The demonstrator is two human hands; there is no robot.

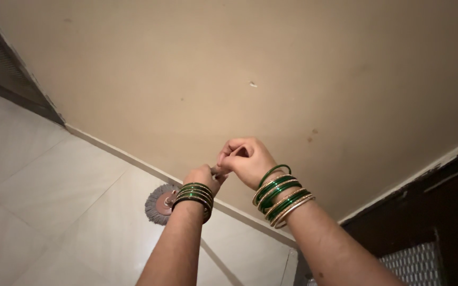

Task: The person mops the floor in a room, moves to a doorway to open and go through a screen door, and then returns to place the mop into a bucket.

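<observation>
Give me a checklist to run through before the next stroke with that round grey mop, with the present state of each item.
1. Left hand closed on the thin mop handle: ok.
2. Right hand closed on the handle's upper end: ok.
3. Round grey string mop head resting on the white tiled floor: ok.
4. Mop head apart from the beige wall: ok.
5. Green and gold bangles apart from the handle: ok.
6. Floor wet or dry: cannot tell.

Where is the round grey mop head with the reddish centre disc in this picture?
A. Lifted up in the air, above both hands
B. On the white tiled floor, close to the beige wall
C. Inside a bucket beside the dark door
B: the round grey mop head lies flat on the white tiled floor, near the base of the beige wall, just beyond the left hand.
</observation>
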